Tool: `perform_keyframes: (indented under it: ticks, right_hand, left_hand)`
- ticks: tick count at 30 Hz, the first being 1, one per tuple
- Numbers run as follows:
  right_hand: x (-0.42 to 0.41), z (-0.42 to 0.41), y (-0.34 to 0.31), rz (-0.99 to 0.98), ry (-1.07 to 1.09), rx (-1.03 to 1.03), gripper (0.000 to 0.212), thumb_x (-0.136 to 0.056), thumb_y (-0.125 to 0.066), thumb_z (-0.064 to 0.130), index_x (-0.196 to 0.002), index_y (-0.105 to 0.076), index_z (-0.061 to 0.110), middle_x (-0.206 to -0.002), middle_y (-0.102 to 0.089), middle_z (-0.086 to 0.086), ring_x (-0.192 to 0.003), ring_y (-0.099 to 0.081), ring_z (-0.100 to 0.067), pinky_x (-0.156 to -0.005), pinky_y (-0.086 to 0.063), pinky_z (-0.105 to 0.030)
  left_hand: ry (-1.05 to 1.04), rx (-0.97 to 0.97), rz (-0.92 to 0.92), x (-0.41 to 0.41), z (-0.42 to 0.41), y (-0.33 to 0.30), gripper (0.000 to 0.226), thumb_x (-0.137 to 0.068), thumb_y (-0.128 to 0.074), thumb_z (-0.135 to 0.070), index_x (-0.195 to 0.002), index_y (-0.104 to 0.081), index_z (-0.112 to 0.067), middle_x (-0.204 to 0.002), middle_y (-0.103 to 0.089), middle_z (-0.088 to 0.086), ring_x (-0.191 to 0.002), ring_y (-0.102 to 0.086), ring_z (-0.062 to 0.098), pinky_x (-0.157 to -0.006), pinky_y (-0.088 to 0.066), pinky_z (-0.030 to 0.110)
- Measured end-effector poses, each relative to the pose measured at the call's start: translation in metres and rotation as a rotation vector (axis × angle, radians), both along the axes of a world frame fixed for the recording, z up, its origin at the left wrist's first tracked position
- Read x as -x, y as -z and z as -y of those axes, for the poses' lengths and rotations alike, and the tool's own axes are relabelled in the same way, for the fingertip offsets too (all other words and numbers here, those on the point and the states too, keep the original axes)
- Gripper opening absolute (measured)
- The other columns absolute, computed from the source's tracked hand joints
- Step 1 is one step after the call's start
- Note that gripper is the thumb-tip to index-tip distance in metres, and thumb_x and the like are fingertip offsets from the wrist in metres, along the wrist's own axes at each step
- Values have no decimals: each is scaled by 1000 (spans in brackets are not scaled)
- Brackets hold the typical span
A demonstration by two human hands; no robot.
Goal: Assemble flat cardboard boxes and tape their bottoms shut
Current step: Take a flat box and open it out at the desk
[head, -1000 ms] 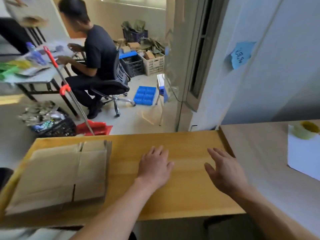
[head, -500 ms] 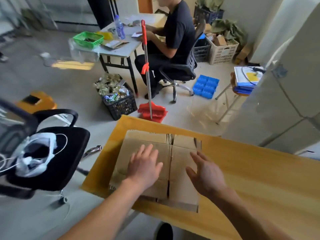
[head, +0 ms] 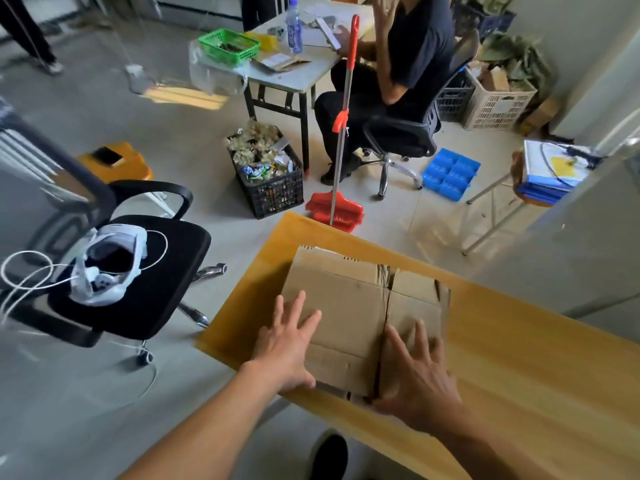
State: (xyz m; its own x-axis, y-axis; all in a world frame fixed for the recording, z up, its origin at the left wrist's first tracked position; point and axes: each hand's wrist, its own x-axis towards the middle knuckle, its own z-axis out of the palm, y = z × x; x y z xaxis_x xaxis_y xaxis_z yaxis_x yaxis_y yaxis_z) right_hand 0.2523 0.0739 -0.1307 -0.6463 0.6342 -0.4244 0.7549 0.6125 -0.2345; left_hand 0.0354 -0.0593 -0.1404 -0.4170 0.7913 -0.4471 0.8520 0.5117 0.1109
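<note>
A stack of flat brown cardboard boxes [head: 349, 306] lies at the left end of the yellow wooden table [head: 519, 358]. My left hand [head: 287, 344] lies with spread, straight fingers on the stack's near left part. Over the stack's near right corner my right hand [head: 417, 379] is spread flat, its thumb at the near edge. Neither hand grips anything. No tape is in view.
To the left stands a black office chair [head: 156, 271] with a white headset [head: 107, 265] on its seat. Beyond the table are a red broom and dustpan [head: 337, 206], a black crate of scraps [head: 273, 188], a blue tray [head: 450, 173] and a seated person [head: 408, 64] at a desk.
The view swung left from the table's right part to its left end. Both hands moved from the bare tabletop onto the cardboard stack and now lie lower on its near edge.
</note>
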Motion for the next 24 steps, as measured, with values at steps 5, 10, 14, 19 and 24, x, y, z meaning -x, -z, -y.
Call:
perform_keyframes:
  ticks: [5,10,14,19,24]
  right_hand:
    - [-5,-3,1,-29,-61,28,134,-37,-48,100,-145,11,47,-158,18,1,-142,1,-45,-103,-43,-59]
    - [-28,-9,-7,-179,-143,101,72,-78,-44,66,-143,-26,41,-151,-19,8,-138,-26,-25,-105,-45,-38]
    - [-40,-10,-26,-465,-101,52,16,-100,-43,38,-99,-52,25,-100,-58,5,-73,-56,-13,-61,-44,-32]
    - [-31,-28,-72,-708,43,-48,18,-101,-48,30,-86,-47,21,-70,-63,-1,-58,-56,-24,-51,-40,-36]
    - [-31,-42,-122,-808,95,56,45,-88,-53,65,-115,-53,29,-109,-64,14,-93,-63,-6,-76,-54,-26]
  left_hand:
    - [36,-54,5,4,8,-6,109,-66,-71,-66,-150,-7,-42,-158,23,-11,-146,22,31,-114,-18,59]
    - [25,-114,0,-3,16,-24,101,-66,-68,-65,-150,-16,-42,-161,13,-10,-148,17,27,-114,-20,57]
    - [2,-164,-37,-16,16,-42,105,-66,-75,-62,-151,-18,-40,-162,11,-10,-149,16,25,-116,-19,55]
    - [-29,-475,2,-23,5,-89,67,-77,-66,-50,-138,-52,-27,-156,-33,0,-147,-19,22,-116,-28,43]
    - [-29,-741,-57,-23,-17,-148,18,-90,-66,-18,-105,-75,-16,-106,-72,2,-102,-61,25,-88,-50,36]
